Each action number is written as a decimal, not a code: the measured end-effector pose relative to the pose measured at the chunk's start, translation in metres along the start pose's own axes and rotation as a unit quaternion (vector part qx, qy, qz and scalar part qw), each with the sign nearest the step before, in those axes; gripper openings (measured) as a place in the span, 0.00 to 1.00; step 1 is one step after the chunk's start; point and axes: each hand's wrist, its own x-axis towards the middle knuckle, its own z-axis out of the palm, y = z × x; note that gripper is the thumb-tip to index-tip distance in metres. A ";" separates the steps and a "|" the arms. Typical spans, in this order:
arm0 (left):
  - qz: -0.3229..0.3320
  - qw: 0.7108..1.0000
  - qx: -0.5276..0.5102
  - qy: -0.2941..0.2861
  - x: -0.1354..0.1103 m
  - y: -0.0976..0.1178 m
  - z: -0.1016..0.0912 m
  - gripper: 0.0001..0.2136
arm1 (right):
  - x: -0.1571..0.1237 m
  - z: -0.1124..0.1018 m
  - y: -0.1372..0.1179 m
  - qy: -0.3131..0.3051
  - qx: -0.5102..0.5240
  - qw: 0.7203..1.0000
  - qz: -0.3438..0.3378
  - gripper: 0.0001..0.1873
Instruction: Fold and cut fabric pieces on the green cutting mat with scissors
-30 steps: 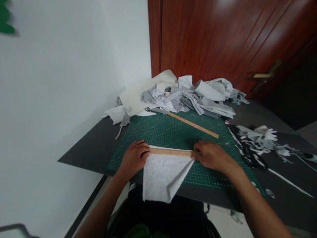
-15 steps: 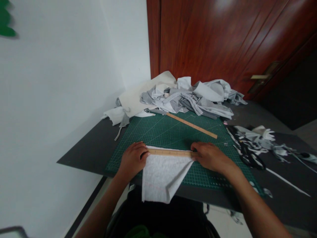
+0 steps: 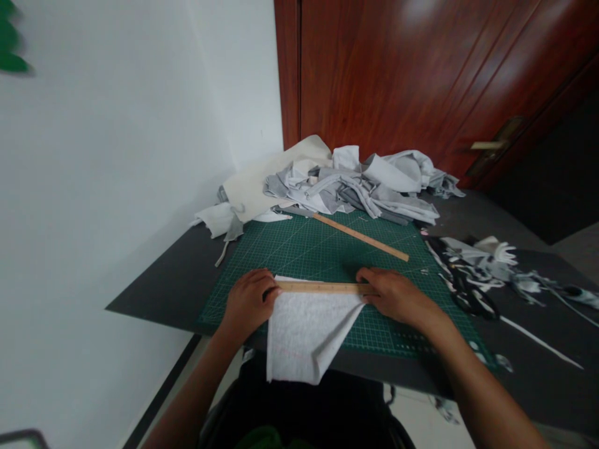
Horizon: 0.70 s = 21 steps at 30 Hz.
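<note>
A light grey piece of fabric (image 3: 299, 337) lies partly on the green cutting mat (image 3: 285, 249), its lower part hanging past the table's front edge. Along its top edge runs a wooden ruler (image 3: 322, 287). My left hand (image 3: 250, 302) is closed on the ruler's left end together with the fabric's upper left corner. At the other end, my right hand (image 3: 393, 293) pinches the ruler and the fabric's upper right corner between thumb and fingers. The fabric slants inward below my right hand, with a fold near its bottom.
Another wooden strip (image 3: 360, 236) lies slanted across the mat. Behind it is a heap of grey and white fabric (image 3: 355, 184) with a cream sheet (image 3: 253, 187). On the right are black-handled scissors (image 3: 472, 299) and fabric scraps (image 3: 496, 259). A white wall (image 3: 140, 156) borders the left.
The ruler's right part sits slightly higher over the fabric's top edge, and my right hand has shifted a little to the left. Both hands keep their hold.
</note>
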 end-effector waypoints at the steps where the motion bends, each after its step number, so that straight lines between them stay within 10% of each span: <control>1: -0.001 1.000 0.002 -0.003 0.000 -0.001 0.000 0.04 | 0.000 0.000 0.000 0.000 0.002 1.000 -0.002 0.20; 12: 0.084 0.995 -0.027 -0.045 0.000 -0.005 0.005 0.20 | 0.001 -0.001 0.000 -0.004 0.035 0.999 0.009 0.08; 21: 0.041 0.999 -0.028 -0.017 0.000 -0.005 0.005 0.10 | 0.002 0.001 0.003 -0.015 0.079 0.996 0.031 0.04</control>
